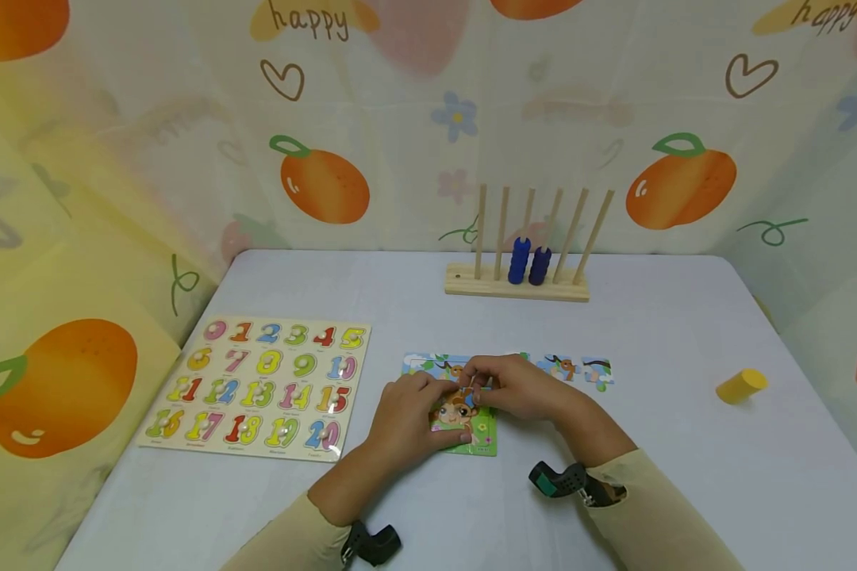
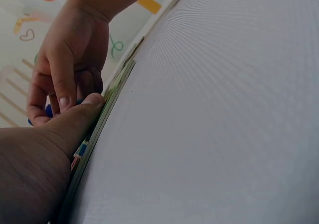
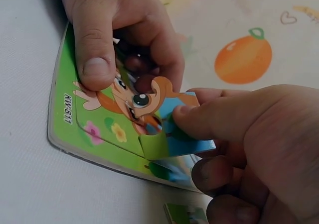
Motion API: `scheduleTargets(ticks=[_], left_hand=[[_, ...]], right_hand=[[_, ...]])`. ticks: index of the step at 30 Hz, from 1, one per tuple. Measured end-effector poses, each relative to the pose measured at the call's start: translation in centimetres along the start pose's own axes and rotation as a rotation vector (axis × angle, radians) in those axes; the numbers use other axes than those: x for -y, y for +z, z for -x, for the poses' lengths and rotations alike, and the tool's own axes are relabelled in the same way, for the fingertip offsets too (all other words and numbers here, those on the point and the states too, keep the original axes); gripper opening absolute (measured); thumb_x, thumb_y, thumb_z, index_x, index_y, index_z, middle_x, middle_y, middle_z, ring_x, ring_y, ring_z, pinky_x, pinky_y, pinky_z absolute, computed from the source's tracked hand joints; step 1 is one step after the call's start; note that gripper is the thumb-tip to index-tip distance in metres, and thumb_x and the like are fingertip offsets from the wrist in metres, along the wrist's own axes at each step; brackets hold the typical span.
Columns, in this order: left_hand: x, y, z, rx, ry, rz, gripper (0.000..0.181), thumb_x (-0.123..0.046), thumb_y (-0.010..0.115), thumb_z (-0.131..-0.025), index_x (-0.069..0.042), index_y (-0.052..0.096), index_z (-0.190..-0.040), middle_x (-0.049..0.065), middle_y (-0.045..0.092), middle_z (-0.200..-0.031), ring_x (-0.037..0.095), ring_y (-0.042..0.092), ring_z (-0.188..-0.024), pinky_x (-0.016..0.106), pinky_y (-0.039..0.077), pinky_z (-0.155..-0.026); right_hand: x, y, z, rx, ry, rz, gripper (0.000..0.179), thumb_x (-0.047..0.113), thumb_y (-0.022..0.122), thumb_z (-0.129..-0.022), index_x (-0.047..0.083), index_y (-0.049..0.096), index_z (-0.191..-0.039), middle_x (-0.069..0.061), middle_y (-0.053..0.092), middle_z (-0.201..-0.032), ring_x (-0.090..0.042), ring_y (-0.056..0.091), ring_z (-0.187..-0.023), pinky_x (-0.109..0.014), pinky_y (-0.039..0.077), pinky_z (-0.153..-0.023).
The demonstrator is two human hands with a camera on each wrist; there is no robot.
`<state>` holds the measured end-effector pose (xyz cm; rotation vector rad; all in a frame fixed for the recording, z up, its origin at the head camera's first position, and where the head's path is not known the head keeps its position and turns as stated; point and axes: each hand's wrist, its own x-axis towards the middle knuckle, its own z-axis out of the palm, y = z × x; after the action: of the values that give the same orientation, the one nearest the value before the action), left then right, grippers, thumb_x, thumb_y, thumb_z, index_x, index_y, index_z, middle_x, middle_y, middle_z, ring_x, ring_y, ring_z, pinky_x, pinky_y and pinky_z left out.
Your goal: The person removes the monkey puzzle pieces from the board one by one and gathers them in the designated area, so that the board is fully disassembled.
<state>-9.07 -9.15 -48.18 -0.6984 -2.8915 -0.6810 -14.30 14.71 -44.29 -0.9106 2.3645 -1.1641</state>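
Note:
A jigsaw board (image 1: pixel 483 442) with a green border and a cartoon animal face lies flat on the table. My left hand (image 1: pixel 409 412) rests on its left side; in the right wrist view its thumb (image 3: pixel 97 72) presses flat on the picture. Thumb and finger of my right hand (image 3: pixel 264 129) pinch a blue and green jigsaw piece (image 3: pixel 187 119) with an orange-brown tab. That piece is tilted up over the board's right part, its lower edge close over the recess. In the left wrist view, the right hand (image 2: pixel 70 59) stands above the left thumb and the piece is hidden.
Loose jigsaw pieces (image 1: pixel 561 367) lie right of the board's top edge. At left is a number puzzle board (image 1: pixel 257 388) with knobbed numerals. A wooden peg rack (image 1: pixel 517 291) with blue beads (image 1: pixel 519 262) stands at the back. A yellow cylinder (image 1: pixel 741 386) lies at right.

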Motion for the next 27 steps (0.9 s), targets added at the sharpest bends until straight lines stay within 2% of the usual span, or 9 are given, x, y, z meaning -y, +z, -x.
scheduleTargets(ticks=[9, 14, 19, 22, 27], left_hand=[[0.1, -0.2, 0.0, 0.001, -0.005, 0.011, 0.077, -0.068, 0.088, -0.076, -0.021, 0.073, -0.135, -0.008, 0.062, -0.104, 0.011, 0.055, -0.093, 0.035, 0.041, -0.082], [0.1, -0.1, 0.0, 0.001, -0.008, 0.014, 0.076, -0.067, 0.089, -0.075, -0.021, 0.073, -0.134, -0.008, 0.061, -0.102, 0.012, 0.055, -0.093, 0.036, 0.041, -0.082], [0.1, 0.1, 0.1, 0.004, -0.004, 0.012, 0.076, -0.067, 0.089, -0.076, -0.022, 0.073, -0.135, -0.007, 0.063, -0.107, 0.013, 0.057, -0.098, 0.037, 0.042, -0.085], [0.1, 0.2, 0.1, 0.008, 0.001, 0.006, 0.076, -0.068, 0.088, -0.077, -0.022, 0.073, -0.135, -0.007, 0.065, -0.11, 0.013, 0.059, -0.1, 0.038, 0.043, -0.086], [0.1, 0.1, 0.1, 0.017, -0.013, -0.001, 0.075, -0.069, 0.087, -0.077, -0.023, 0.073, -0.136, -0.007, 0.065, -0.11, 0.013, 0.058, -0.1, 0.038, 0.043, -0.087]], right_hand=[[0.1, 0.0, 0.2, -0.017, 0.029, -0.059, 0.015, 0.008, 0.072, -0.101, 0.015, 0.072, -0.114, 0.004, 0.067, -0.093, -0.015, 0.059, -0.081, -0.031, 0.047, -0.074], [0.2, -0.1, 0.9, -0.022, 0.074, -0.109, 0.013, 0.01, 0.072, -0.1, 0.015, 0.072, -0.113, 0.001, 0.066, -0.094, -0.017, 0.059, -0.081, -0.031, 0.048, -0.073], [-0.1, -0.2, 2.3, -0.054, 0.116, -0.104, 0.012, 0.011, 0.073, -0.099, 0.017, 0.073, -0.11, 0.002, 0.065, -0.094, -0.018, 0.058, -0.083, -0.031, 0.048, -0.071], [-0.5, -0.5, 3.5, -0.079, 0.118, -0.068, 0.012, 0.012, 0.074, -0.099, 0.019, 0.074, -0.109, 0.004, 0.065, -0.093, -0.017, 0.058, -0.081, -0.029, 0.047, -0.071], [-1.3, -1.2, 5.3, -0.112, 0.114, -0.079, 0.011, 0.013, 0.074, -0.1, 0.016, 0.074, -0.111, 0.003, 0.067, -0.094, -0.016, 0.058, -0.081, -0.029, 0.047, -0.07]])
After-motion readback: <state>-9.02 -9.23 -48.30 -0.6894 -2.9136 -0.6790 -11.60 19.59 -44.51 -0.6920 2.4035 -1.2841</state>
